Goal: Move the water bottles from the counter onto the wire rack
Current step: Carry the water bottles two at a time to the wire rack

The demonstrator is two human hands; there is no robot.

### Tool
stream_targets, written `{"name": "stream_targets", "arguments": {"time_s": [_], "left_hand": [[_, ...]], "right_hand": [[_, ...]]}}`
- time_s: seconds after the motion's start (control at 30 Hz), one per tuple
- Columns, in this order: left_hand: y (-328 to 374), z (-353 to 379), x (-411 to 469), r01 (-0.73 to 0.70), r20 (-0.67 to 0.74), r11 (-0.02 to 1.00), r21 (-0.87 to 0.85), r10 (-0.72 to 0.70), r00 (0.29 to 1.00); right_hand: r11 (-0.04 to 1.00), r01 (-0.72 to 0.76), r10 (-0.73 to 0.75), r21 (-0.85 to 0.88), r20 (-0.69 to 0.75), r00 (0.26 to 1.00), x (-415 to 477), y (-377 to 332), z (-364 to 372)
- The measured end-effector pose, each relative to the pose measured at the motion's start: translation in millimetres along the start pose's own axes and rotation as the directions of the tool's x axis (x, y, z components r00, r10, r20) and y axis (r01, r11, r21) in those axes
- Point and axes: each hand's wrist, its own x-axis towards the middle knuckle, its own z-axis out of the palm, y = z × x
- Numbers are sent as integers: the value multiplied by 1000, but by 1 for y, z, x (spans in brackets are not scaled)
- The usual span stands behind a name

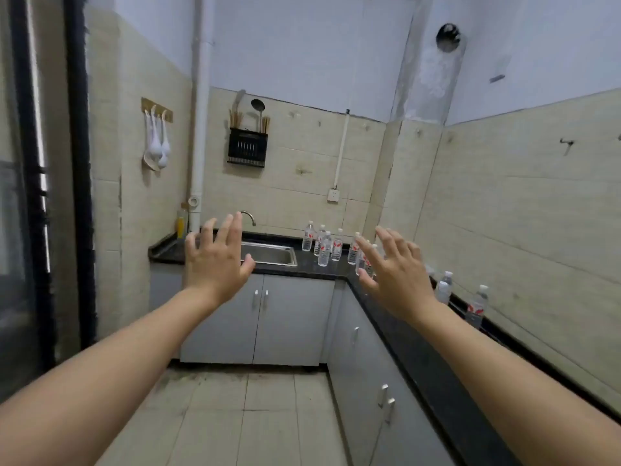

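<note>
1. The bench [413,334] is a dark L-shaped top over grey cabinets: one leg runs along the far wall past the sink [268,255], the other comes back along the right wall. No wire rack shows in this view, so its place cannot be told.

2. The water bottles [324,245] stand in a cluster at the far corner of the bench, right of the sink. Two more bottles [477,306] stand apart on the right leg, nearer the person. All stand upright, long axis vertical, white caps pointing up.

3. The left hand [215,260] and right hand [396,274] are both raised at arm's length, fingers spread wide, holding nothing. Neither touches a bottle; the right hand overlaps the corner cluster only in line of sight.

4. The step in hand looks like the approach. It would go best by stepping closer, then wrapping each hand round a bottle's middle from the side, keeping it upright, and taking outer bottles first so the neighbours are not knocked over.
</note>
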Motion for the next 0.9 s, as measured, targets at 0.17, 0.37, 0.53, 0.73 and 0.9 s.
{"name": "stream_targets", "arguments": {"time_s": [0.17, 0.37, 0.53, 0.73, 0.9], "left_hand": [[-32, 64, 41, -41, 37, 999, -3, 41, 998], [-59, 134, 82, 23, 96, 999, -38, -20, 995], [-71, 178, 102, -15, 82, 997, -73, 21, 996], [-89, 236, 148, 42, 99, 998, -47, -37, 994], [-91, 289, 206, 61, 117, 998, -15, -59, 991]], "right_hand": [[998, -53, 56, 37, -89, 994, 57, 17, 48], [973, -163, 172, 165, -40, 984, 89, 14, 127], [919, -308, 289, 248, 111, 951, 103, 10, 202], [954, -206, 166, 217, 188, 968, 132, 25, 284], [954, -152, 111, 258, 168, 980, 167, 46, 345]]}}
